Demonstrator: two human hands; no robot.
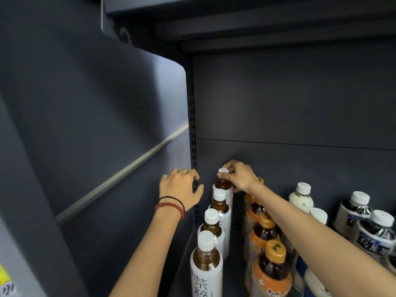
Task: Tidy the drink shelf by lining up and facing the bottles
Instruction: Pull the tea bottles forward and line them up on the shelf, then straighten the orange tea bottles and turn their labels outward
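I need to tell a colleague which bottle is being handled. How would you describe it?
Find the shelf's left side wall; a row of white-labelled tea bottles runs along it. It is the rearmost bottle, the only one with the right hand gripping its white cap.

The shelf (300, 103) is dark grey all over, with a row of small black slots down its upright. The front tea bottle (206, 269) has a white cap, brown drink and a white label with black characters; the three behind it match. The next row's bottle (271, 273) has a gold cap, dark drink and an orange label. A milky bottle (301, 198) is cream with a white cap. The far-right bottle (375, 232) is dark under a white cap, with a pale label. A red bead bracelet (171, 207) and a black cord (171, 198) ring one wrist.
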